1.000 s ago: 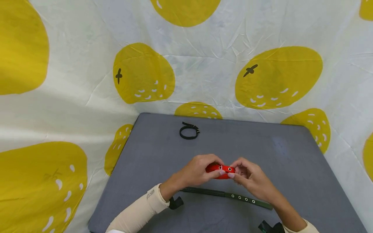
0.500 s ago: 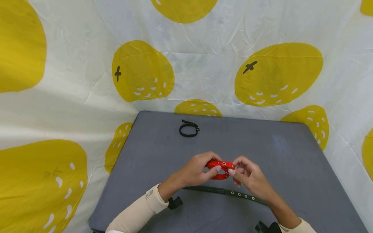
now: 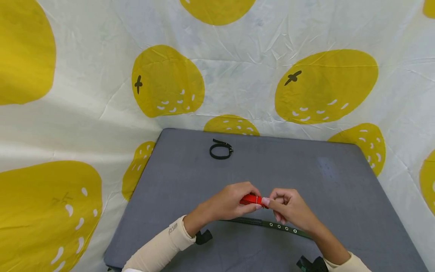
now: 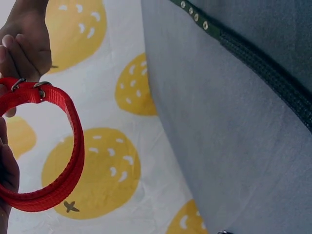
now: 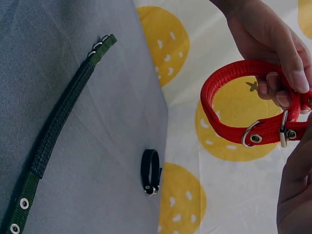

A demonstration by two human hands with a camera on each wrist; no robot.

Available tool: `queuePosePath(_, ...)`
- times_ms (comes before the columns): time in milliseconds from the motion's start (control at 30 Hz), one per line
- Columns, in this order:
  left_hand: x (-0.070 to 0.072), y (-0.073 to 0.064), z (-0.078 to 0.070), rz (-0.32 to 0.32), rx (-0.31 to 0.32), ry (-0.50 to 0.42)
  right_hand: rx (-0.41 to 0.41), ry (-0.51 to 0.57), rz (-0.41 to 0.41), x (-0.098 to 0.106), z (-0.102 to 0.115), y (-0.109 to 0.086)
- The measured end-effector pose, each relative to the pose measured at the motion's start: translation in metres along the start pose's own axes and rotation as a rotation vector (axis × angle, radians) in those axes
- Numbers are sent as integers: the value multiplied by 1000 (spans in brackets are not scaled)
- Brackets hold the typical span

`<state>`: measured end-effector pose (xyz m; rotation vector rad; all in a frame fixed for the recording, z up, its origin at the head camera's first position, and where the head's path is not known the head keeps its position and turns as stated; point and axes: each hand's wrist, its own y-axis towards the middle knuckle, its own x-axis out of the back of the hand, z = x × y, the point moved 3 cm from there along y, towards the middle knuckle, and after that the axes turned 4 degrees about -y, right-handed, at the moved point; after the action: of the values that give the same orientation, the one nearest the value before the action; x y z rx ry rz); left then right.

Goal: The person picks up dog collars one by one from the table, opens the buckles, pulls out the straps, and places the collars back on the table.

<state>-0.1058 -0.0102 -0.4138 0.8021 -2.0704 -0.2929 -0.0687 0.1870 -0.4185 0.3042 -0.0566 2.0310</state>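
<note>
Both hands hold a red dog collar [image 3: 249,199] above the table. It is a closed loop with a metal buckle and D-ring, seen nearly edge-on in the head view. My left hand [image 3: 234,202] grips the loop's left side, thumb in front. With thumb and fingers, my right hand [image 3: 292,207] pinches the strap at the buckle end. In the right wrist view the strap of the collar [image 5: 229,129] passes through the buckle, near a metal eyelet; its tip is hidden by the right hand [image 5: 297,187]. The loop of the collar [image 4: 75,141] hangs round in the left wrist view.
A dark green collar [image 3: 278,226] with several eyelets lies stretched out on the grey table [image 3: 187,170], just below the hands. Farther back, a black collar [image 3: 221,152] lies buckled into a loop. A white cloth [image 3: 238,87] printed with yellow fruit hangs behind the table.
The red collar's round opening showed half a second ago; it has since tilted nearly edge-on. My right thumb has moved slightly left along the strap, over the buckle end. The left hand keeps its grip.
</note>
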Motion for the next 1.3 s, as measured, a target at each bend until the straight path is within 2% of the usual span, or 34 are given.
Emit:
queuePosePath(167,0,-2,3,-14,-13,-31,13,21,-14,1,-2,-1)
queuePosePath(367,6,-4,5,-43,-8,-47,52,95,29,3,-2,-1)
queuePosePath(467,9,-3,4,-49,-16,-30,72,16,-14,5,-1,-2)
queuePosePath(667,12,-4,3,-33,1,-36,181,-249,-152,6,2,-1)
queuePosePath(767,13,-5,3,-20,24,-29,180,-292,-166,5,5,0)
queuePosePath(1000,12,-7,3,43,88,-8,-22,-81,-66,-1,4,1)
queuePosePath(1300,12,-10,6,-2,52,-93,23,36,-40,0,4,-1)
